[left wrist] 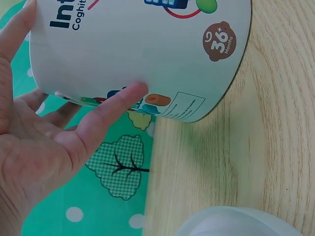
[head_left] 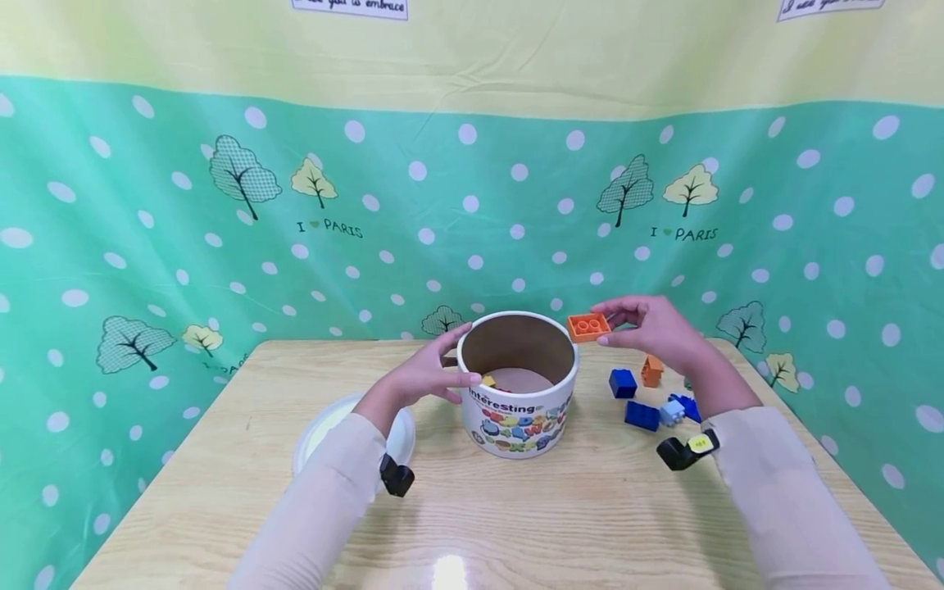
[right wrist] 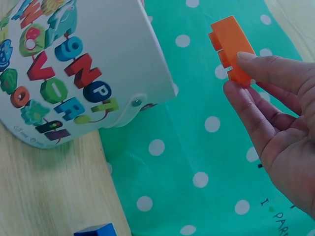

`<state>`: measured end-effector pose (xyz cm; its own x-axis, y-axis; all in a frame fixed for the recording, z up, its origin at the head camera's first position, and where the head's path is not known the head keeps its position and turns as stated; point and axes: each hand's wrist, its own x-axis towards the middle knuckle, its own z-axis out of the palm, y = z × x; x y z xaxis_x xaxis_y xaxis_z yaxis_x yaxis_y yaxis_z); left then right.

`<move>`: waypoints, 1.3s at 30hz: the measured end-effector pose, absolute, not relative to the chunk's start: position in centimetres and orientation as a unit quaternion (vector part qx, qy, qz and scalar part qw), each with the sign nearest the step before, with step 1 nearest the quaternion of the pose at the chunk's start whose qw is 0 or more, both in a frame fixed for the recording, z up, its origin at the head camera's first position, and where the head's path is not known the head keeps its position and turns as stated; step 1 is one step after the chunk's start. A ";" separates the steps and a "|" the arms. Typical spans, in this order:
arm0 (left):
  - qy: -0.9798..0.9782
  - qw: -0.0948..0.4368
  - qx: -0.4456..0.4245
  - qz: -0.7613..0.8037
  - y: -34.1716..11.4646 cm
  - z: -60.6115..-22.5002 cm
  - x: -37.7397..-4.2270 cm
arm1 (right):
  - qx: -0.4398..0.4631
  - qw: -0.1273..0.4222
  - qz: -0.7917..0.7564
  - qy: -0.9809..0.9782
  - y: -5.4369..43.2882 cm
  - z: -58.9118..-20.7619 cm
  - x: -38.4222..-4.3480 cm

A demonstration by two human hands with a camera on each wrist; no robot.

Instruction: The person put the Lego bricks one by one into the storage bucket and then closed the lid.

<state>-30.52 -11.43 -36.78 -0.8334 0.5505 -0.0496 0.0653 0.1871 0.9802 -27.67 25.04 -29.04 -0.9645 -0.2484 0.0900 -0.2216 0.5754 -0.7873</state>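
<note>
A white bucket printed with colourful letters stands upright on the table, its top uncovered. My left hand rests against its left side near the rim, fingers extended; in the left wrist view one straight finger touches the printed wall. Beside the right rim, my right hand pinches an orange toy brick between thumb and fingertips. The right wrist view shows this brick held up with its studs toward the bucket. Inside the bucket, a small yellow piece shows low down; the front wall hides part of the inside.
Right of the bucket lie blue bricks, another blue brick, a light blue piece and an orange block. A white round lid lies left, partly under the left forearm. A green dotted curtain hangs behind the table.
</note>
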 end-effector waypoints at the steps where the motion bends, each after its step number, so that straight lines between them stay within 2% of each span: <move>1: 0.744 0.201 0.207 0.603 -11.4 -36.8 -30.5 | -0.134 0.015 -0.441 0.887 24.9 -28.9 -27.8; 20: 0.745 0.199 0.207 0.602 -11.4 -36.9 -30.7 | -0.160 0.027 -0.443 0.882 21.9 -27.4 -30.0; 39: 0.746 0.200 0.205 0.601 -11.4 -37.0 -30.7 | -0.157 0.044 -0.455 0.875 19.8 -27.8 -32.6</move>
